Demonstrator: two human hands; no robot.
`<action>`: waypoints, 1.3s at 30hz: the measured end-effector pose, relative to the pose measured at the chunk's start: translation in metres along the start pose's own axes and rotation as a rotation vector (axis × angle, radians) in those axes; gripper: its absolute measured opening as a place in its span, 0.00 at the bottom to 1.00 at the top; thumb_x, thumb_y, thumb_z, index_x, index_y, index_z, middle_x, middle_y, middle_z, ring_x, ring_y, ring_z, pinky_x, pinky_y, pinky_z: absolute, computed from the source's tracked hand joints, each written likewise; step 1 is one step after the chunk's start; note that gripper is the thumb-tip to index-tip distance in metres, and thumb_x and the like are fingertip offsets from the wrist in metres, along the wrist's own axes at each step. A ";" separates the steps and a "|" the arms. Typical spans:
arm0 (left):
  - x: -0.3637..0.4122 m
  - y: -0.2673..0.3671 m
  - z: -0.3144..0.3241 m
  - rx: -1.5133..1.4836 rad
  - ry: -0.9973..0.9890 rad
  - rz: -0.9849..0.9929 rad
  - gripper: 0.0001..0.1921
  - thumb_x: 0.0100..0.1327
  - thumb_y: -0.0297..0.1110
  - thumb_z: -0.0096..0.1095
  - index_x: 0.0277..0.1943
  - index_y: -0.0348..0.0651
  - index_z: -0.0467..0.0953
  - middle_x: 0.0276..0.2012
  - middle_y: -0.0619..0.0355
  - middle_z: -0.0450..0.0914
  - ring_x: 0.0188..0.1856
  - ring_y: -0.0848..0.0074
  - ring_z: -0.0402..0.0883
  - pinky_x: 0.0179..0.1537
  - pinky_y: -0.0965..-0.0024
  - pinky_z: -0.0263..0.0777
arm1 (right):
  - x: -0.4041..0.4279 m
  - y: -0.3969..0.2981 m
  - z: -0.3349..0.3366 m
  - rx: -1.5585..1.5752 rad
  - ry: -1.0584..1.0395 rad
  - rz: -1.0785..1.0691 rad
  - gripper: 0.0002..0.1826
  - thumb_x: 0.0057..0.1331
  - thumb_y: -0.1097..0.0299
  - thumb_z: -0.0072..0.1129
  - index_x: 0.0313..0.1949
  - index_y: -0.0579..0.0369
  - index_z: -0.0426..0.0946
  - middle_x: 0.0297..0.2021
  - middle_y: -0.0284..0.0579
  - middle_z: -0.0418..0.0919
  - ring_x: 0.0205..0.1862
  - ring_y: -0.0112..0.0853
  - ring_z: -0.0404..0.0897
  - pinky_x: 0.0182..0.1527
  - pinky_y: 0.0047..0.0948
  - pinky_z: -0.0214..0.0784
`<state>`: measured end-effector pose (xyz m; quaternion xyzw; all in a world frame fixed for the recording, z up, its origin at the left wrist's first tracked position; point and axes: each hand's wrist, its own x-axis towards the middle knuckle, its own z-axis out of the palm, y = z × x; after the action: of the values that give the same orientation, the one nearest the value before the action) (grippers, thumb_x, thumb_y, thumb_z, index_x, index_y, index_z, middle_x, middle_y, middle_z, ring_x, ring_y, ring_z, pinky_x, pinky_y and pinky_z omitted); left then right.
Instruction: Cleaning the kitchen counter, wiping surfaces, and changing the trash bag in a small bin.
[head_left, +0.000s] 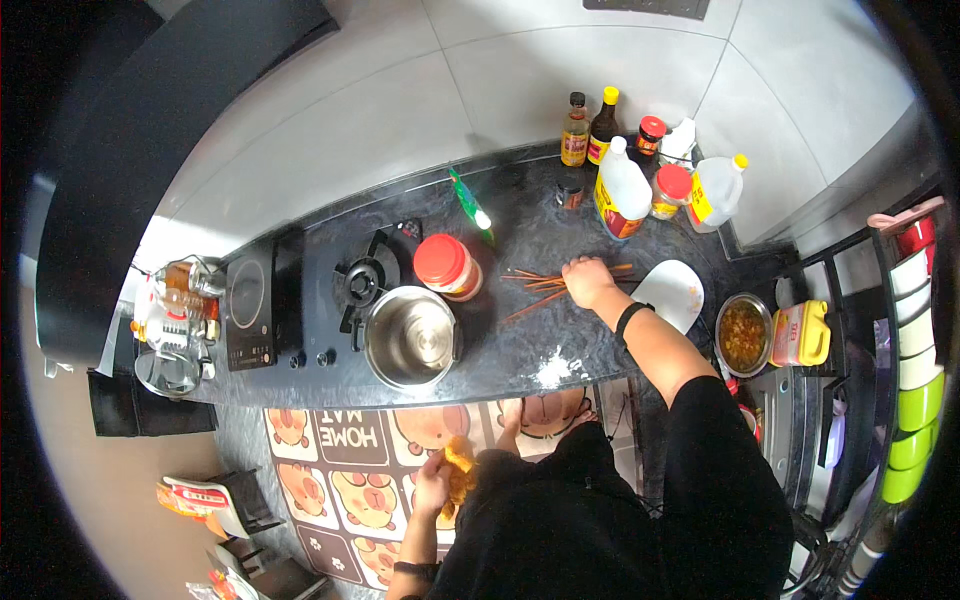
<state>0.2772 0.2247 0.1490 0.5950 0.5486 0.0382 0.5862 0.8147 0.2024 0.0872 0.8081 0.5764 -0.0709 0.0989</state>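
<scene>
My right hand (589, 281) is closed around a loose bunch of wooden chopsticks (545, 282) on the dark stone counter. Their ends fan out to both sides of the fist, and one stick (536, 306) angles off towards the counter's front. Just right of that hand lies a white plate (670, 295), partly covered by the forearm. Down beside my body, away from the counter, my left hand (433, 484) grips a crumpled yellow cloth (459, 476). Left of the chopsticks stand a red-lidded jar (448, 268) and an open steel pot (412, 339).
A gas burner (363, 280) and an induction hob (250, 311) are to the left. At the back are a green packet (470, 199), a white jug (622, 191) and several sauce bottles (575, 135). A bowl of food (743, 334) and a yellow jug (811, 332) stand right.
</scene>
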 end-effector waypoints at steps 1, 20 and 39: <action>0.003 -0.007 -0.003 0.000 0.002 0.000 0.21 0.69 0.23 0.53 0.64 0.32 0.78 0.45 0.53 0.86 0.45 0.74 0.83 0.48 0.72 0.76 | -0.001 -0.006 -0.003 0.028 0.012 0.013 0.14 0.71 0.66 0.53 0.50 0.54 0.83 0.48 0.45 0.87 0.53 0.42 0.86 0.54 0.46 0.77; 0.027 0.003 -0.012 0.084 -0.058 0.054 0.21 0.67 0.28 0.56 0.62 0.36 0.81 0.42 0.52 0.87 0.43 0.73 0.85 0.47 0.69 0.77 | -0.018 0.010 -0.023 0.198 0.244 -0.118 0.12 0.68 0.63 0.58 0.49 0.51 0.77 0.41 0.49 0.85 0.48 0.47 0.86 0.51 0.51 0.76; 0.134 0.103 0.098 0.076 -0.682 -0.045 0.20 0.73 0.30 0.54 0.63 0.30 0.76 0.54 0.49 0.83 0.53 0.66 0.85 0.55 0.64 0.80 | -0.585 -0.125 -0.033 0.766 0.080 1.399 0.22 0.69 0.58 0.57 0.61 0.45 0.76 0.43 0.54 0.87 0.46 0.55 0.86 0.49 0.55 0.78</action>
<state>0.4604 0.2832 0.1145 0.5825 0.3350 -0.1963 0.7141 0.5062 -0.2871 0.2435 0.9620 -0.1256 -0.1567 -0.1848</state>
